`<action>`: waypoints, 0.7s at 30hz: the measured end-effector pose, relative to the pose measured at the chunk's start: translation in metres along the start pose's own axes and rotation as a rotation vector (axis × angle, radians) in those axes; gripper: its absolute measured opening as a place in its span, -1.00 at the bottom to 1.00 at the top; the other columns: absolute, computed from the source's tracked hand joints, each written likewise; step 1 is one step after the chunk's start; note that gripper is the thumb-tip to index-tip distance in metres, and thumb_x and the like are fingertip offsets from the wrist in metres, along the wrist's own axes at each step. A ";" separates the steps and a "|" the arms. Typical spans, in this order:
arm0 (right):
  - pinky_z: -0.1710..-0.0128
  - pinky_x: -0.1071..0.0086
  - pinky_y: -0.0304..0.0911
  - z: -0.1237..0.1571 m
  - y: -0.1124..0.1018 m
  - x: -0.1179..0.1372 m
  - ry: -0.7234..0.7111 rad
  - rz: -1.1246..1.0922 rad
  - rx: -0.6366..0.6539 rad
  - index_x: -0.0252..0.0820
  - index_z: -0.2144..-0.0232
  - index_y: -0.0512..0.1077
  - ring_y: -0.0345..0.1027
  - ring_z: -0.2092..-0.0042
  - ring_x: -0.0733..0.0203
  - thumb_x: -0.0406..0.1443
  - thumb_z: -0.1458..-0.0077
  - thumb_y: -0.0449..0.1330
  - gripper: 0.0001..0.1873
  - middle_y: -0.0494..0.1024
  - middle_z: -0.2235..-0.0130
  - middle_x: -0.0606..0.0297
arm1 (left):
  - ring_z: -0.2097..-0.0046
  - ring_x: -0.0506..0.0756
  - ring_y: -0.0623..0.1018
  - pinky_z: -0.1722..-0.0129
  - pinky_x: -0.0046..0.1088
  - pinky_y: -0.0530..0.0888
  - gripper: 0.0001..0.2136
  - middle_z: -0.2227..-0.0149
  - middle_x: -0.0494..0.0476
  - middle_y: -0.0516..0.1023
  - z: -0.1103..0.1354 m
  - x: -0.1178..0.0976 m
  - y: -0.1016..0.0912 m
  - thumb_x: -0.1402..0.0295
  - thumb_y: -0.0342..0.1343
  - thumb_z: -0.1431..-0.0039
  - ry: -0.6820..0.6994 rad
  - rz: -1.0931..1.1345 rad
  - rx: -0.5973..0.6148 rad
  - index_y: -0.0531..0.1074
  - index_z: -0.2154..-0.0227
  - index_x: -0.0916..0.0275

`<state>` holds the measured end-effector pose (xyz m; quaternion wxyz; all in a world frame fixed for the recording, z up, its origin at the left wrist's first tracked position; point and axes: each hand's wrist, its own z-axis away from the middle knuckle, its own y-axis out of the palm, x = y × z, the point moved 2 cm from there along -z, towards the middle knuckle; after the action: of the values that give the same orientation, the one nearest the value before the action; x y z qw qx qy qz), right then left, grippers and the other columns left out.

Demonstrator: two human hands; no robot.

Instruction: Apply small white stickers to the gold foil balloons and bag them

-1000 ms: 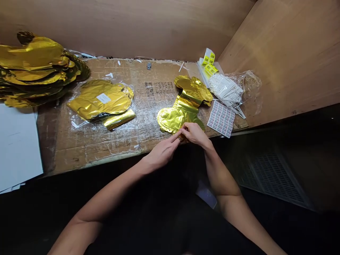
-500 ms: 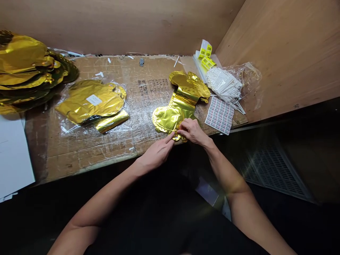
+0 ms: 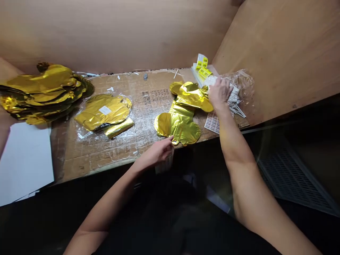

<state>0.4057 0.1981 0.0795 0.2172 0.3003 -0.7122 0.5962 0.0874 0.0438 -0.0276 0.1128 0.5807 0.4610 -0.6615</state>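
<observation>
A flat gold foil balloon (image 3: 183, 113) lies folded on the cardboard-covered bench (image 3: 111, 156) near its front edge. My left hand (image 3: 159, 153) pinches the balloon's near edge at the table's front. My right hand (image 3: 220, 92) has reached to the back right and rests on a bundle of white straws (image 3: 233, 97) in a clear plastic bag; its fingers curl down into the bundle, and what they grip is hidden.
A bagged gold balloon (image 3: 105, 114) lies left of centre. A stack of gold balloons (image 3: 42, 92) fills the far left. A sheet of small labels (image 3: 212, 122) lies beside the balloon, yellow tags (image 3: 203, 69) behind the straws, white paper (image 3: 23, 159) at the left. Wooden walls close the back and right.
My right hand left the balloon's near edge and moved up and right onto the straws. My left hand stays on the balloon's edge. The camera tilted slightly.
</observation>
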 end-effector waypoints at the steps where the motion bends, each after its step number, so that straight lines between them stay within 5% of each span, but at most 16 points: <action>1: -0.09 0.00 0.32 0.006 -0.001 0.004 0.013 -0.031 -0.092 -0.20 -0.06 0.47 0.39 -0.09 -0.07 0.03 -0.48 0.04 -0.53 0.61 -0.03 -0.09 | -0.10 0.26 0.69 -0.09 -0.20 0.60 -0.87 -0.14 0.29 0.68 0.002 0.000 -0.003 0.35 0.18 -0.31 -0.051 0.071 -0.078 0.57 0.13 0.17; 3: -0.11 -0.01 0.34 0.037 0.016 0.017 0.023 -0.106 -0.159 -0.19 -0.09 0.45 0.41 -0.08 -0.06 0.03 -0.44 0.10 -0.55 0.60 -0.02 -0.04 | 0.12 0.19 0.73 0.10 -0.28 0.64 -0.84 0.09 0.21 0.74 0.008 0.000 -0.010 0.28 0.26 -0.31 -0.142 0.265 -0.312 0.56 0.10 0.17; 4: -0.07 0.03 0.38 0.060 0.033 0.024 0.014 -0.147 -0.094 -0.19 -0.03 0.47 0.45 0.01 0.00 0.04 -0.38 0.20 -0.55 0.61 0.05 0.02 | 0.21 0.16 0.71 0.18 -0.33 0.64 -0.81 0.18 0.18 0.73 0.012 0.000 -0.012 0.26 0.30 -0.29 -0.171 0.360 -0.437 0.55 0.11 0.18; 7: 0.18 0.24 0.47 0.137 0.096 0.041 0.054 -0.512 0.432 -0.12 -0.09 0.43 0.51 0.19 0.13 0.00 -0.02 0.53 -0.31 0.61 0.18 0.23 | 0.30 0.07 0.67 0.28 -0.44 0.61 -0.72 0.26 0.10 0.70 0.021 0.000 -0.015 0.23 0.43 -0.18 -0.191 0.517 -0.735 0.52 0.15 0.21; 10: 0.30 0.35 0.42 0.187 0.129 0.045 0.260 -0.831 0.354 -0.11 0.07 0.41 0.44 0.34 0.24 0.00 -0.04 0.51 -0.45 0.52 0.34 0.38 | 0.31 0.04 0.67 0.27 -0.47 0.61 -0.70 0.28 0.09 0.70 0.023 -0.001 -0.011 0.22 0.49 -0.13 -0.192 0.513 -0.864 0.53 0.21 0.23; 13: 0.40 0.40 0.31 0.204 0.133 0.042 0.349 -0.857 0.170 -0.16 0.27 0.44 0.34 0.43 0.30 0.05 -0.12 0.45 -0.55 0.48 0.44 0.38 | 0.41 0.02 0.62 0.39 -0.51 0.56 -0.69 0.39 0.07 0.66 0.023 -0.001 -0.006 0.15 0.48 -0.14 -0.201 0.458 -0.949 0.53 0.32 0.25; 17: 0.45 0.42 0.18 0.207 0.126 0.042 0.328 -0.803 0.123 -0.20 0.36 0.47 0.27 0.44 0.31 0.10 -0.19 0.38 -0.52 0.46 0.45 0.34 | 0.48 -0.02 0.53 0.48 -0.57 0.47 -0.66 0.48 0.03 0.60 0.021 -0.004 -0.006 0.08 0.43 -0.20 -0.208 0.419 -1.023 0.53 0.37 0.26; 21: 0.46 0.43 0.09 0.210 0.124 0.045 0.282 -0.781 0.126 -0.20 0.38 0.47 0.20 0.45 0.33 0.10 -0.22 0.36 -0.52 0.39 0.46 0.36 | 0.40 0.04 0.61 0.38 -0.48 0.57 -0.63 0.35 0.10 0.67 0.021 -0.009 -0.009 0.06 0.48 -0.12 -0.305 0.599 -0.728 0.58 0.26 0.26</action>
<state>0.2980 -0.0014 -0.0209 0.5035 0.4758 -0.4703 0.5468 0.0701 0.0301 -0.0175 0.5596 0.5071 0.4533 -0.4735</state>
